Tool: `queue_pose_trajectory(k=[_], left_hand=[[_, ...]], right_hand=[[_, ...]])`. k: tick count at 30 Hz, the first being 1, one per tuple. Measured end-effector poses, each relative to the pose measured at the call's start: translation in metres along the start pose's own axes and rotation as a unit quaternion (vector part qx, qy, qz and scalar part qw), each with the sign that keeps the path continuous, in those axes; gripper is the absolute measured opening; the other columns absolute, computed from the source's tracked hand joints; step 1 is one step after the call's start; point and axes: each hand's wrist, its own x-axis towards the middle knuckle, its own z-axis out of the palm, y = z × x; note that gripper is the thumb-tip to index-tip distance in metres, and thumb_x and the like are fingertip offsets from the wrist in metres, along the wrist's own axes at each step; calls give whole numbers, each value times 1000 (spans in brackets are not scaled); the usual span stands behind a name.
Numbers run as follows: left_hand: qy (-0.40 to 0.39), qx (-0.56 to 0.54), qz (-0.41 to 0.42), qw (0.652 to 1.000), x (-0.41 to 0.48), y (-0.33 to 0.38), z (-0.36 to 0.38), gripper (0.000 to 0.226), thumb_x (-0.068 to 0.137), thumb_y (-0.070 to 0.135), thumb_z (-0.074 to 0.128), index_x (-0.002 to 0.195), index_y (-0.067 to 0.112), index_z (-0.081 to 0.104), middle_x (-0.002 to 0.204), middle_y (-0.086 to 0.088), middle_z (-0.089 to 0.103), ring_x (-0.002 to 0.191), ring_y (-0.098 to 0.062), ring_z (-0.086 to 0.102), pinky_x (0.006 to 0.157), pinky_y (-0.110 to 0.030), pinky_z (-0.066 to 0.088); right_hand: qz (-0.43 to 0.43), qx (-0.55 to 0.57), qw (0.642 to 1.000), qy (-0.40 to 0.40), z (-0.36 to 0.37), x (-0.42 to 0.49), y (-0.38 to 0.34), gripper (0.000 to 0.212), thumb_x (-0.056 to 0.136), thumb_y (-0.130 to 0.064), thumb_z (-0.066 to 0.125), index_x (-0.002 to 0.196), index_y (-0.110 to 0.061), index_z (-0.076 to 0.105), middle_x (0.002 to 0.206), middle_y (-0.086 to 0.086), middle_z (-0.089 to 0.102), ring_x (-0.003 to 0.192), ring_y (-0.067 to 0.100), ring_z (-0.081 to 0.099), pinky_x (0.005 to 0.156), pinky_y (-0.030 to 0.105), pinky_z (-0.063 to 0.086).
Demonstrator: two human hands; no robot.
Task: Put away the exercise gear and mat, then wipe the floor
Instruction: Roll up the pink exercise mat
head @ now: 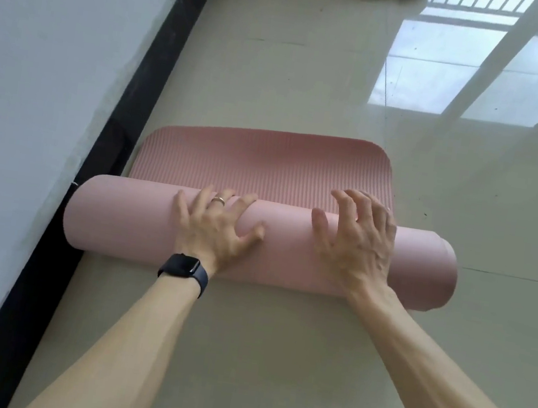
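Glossy tile floor (273,360): left hand (214,227), watch (184,269) on wrist, and right hand (355,240) both press spread fingers on top of the pink mat (127,218), gripping nothing; mat nearly all rolled, short ribbed end flat beyond the roll, black baseboard (124,114) just beside mat's left end.

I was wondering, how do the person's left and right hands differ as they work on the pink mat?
The left hand lies flat with fingers spread on the mat roll; the right hand is arched, its fingers lifted. The left wrist wears a dark watch; the right wrist is bare. The left hand sits near the roll's middle, the right nearer its right end. Both rest on the roll.
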Motion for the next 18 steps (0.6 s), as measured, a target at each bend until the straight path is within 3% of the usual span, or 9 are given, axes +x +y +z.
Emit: queue_pose_trajectory(k=[1, 3, 6, 9, 13, 18], left_hand=[[-7, 1, -14, 1000, 19, 3, -4, 67, 83, 78, 17, 130, 47, 54, 134, 5, 61, 130, -24, 47, 108, -55, 21], [-28, -5, -50, 998, 53, 8, -11, 66, 84, 77, 19, 121, 43, 62, 124, 2, 67, 119, -23, 54, 105, -49, 28], [46, -39, -96, 994, 80, 17, -8, 56, 93, 65, 25, 119, 36, 65, 128, -3, 64, 128, -25, 48, 111, -58, 24], [164, -66, -77, 981, 75, 14, -1, 48, 95, 56, 34, 132, 32, 54, 148, -6, 47, 146, -30, 28, 110, -71, 11], [102, -46, -78, 991, 59, 0, 21, 64, 90, 71, 26, 148, 43, 32, 162, 1, 20, 153, -29, 0, 107, -78, 3], [44, -20, -115, 992, 116, 6, 17, 68, 87, 75, 15, 145, 48, 35, 159, 1, 32, 153, -25, 3, 109, -75, -1]], right_hand=[[-17, -8, 1000, 16, 0, -10, -1, 59, 91, -61, 43, 134, -22, 56, 143, 1, 52, 139, 27, 39, 116, 55, 21], [-45, -41, 997, -45, 6, -29, 0, 73, 89, -69, 42, 149, -27, 40, 158, -1, 33, 151, 26, 20, 116, 62, 5], [-33, -59, 988, -141, 18, -6, 11, 84, 86, -81, 26, 157, -40, 8, 166, -11, 9, 154, 19, -3, 116, 64, -6], [-22, -59, 985, -161, 24, 56, 14, 81, 84, -85, 15, 153, -43, 15, 163, -11, 18, 153, 19, 4, 118, 61, -3], [-17, -66, 981, -180, 39, 105, 17, 82, 82, -87, 8, 150, -45, 23, 160, -9, 29, 152, 22, 12, 119, 60, 1], [-2, -43, 978, -206, 51, 149, 19, 81, 82, -87, 11, 150, -45, 28, 164, -8, 21, 153, 21, 8, 120, 58, 4]])
